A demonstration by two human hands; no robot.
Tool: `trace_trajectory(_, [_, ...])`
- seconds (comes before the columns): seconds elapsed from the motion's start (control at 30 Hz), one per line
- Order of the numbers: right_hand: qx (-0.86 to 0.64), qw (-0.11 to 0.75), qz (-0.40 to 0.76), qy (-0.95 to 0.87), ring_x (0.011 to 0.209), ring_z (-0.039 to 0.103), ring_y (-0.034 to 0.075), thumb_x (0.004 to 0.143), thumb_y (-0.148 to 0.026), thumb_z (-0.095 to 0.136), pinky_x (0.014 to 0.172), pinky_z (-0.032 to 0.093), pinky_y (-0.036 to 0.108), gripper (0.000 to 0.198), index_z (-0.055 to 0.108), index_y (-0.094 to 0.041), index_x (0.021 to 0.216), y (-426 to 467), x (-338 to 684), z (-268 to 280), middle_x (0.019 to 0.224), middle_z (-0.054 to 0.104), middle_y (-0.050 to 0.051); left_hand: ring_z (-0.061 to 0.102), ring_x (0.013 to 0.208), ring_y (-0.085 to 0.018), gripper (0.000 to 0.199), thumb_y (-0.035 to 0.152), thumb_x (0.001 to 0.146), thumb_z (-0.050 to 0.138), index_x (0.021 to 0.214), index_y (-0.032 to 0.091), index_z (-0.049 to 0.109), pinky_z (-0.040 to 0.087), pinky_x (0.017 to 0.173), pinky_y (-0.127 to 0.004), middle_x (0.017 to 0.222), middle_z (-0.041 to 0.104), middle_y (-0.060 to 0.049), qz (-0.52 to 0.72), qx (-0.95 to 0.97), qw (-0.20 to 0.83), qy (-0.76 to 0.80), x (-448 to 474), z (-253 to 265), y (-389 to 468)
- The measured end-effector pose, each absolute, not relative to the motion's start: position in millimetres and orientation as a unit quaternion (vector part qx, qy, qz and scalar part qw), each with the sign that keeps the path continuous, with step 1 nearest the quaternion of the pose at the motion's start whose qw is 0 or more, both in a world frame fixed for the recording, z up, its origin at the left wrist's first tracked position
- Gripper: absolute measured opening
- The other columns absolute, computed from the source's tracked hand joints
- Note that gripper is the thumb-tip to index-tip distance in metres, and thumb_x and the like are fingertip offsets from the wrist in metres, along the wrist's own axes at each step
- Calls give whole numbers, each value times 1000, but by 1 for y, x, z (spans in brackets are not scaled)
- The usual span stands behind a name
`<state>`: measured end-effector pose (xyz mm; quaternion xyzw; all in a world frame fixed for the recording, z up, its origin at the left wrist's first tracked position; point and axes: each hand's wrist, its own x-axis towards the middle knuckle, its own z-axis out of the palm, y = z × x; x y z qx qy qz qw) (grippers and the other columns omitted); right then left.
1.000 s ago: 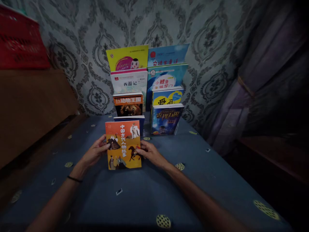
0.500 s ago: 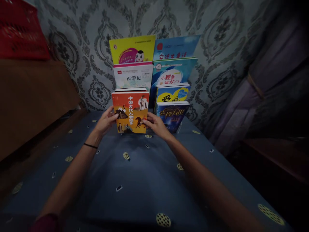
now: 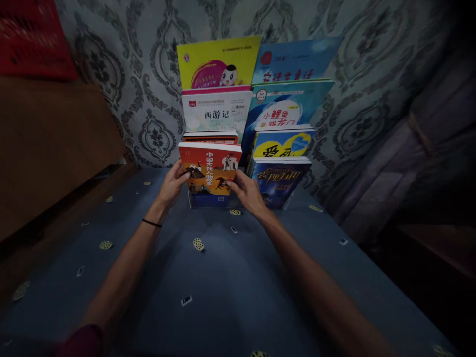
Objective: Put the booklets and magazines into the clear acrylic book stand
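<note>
An orange-red book [image 3: 210, 166] with figures and a horse on its cover is held upright between my two hands, its top tipped toward me. My left hand [image 3: 174, 184] grips its left edge, thumb on the cover. At the right edge my right hand [image 3: 247, 191] pinches it the same way. Right behind, a book with an orange top edge [image 3: 210, 139] shows, then a white book [image 3: 217, 111] and a yellow book [image 3: 219, 59] higher up. To the right stand a dark blue book [image 3: 280, 179], a blue-and-yellow book [image 3: 284, 143] and two blue ones behind.
The books stand in tiers on a blue patterned tablecloth [image 3: 208, 277], against a wallpapered wall [image 3: 156, 74]. On the left is a brown box-like surface [image 3: 55, 148] with a red basket [image 3: 33, 42] on it. A tied curtain [image 3: 394, 163] hangs at the right.
Both hands have drawn the orange-red book up and forward from its tier, uncovering another book behind it and a blue strip below. The view has shifted closer to the books.
</note>
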<state>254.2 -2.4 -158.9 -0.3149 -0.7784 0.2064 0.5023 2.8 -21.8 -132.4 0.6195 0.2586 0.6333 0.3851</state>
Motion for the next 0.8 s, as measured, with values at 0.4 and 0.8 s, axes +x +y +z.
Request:
trace_trajectory(0.4, [-326,514,182,-772,92,67,26,97,-56,55,80,56,39,35,63,-23,110,-4,259,-162,100,72,7,63,125,-27,53,41,79,83,125,25,65,47,114,-44,130,70,-8,643,623,368,250,7,-142,-21])
trace_trajectory(0.8, [-367,489,117,-782,96,62,29,99,-45,54,82,54,42,21,59,-24,100,-1,260,-173,101,65,9,65,120,-27,50,47,79,80,121,24,66,47,110,-43,124,72,-8,620,639,349,293,5,-152,-19])
